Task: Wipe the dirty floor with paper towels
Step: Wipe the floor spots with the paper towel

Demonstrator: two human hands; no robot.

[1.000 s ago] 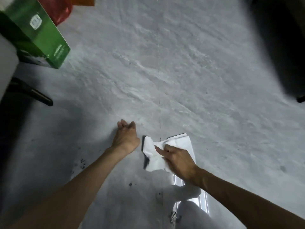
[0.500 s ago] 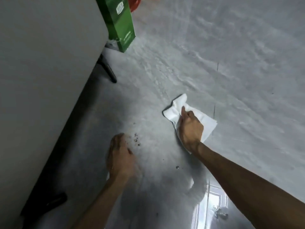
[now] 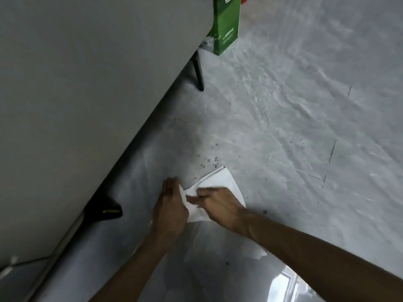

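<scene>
- The left hand (image 3: 172, 205) is now lying against the near-left edge of the paper towel (image 3: 220, 182), whereas half a second ago the two were apart. Its fingers are stretching out straight, gripping nothing.
- The right hand (image 3: 218, 204) is pressing down on the towel with fingers lying flat, slightly blurred.
- The towel is lying on the grey floor (image 3: 294, 127), its far corner just beside a scatter of dark specks (image 3: 210, 161).
- A grey tabletop (image 3: 87, 83) is filling the left, with a green box (image 3: 226, 25) showing beyond its black leg (image 3: 198, 70).
</scene>
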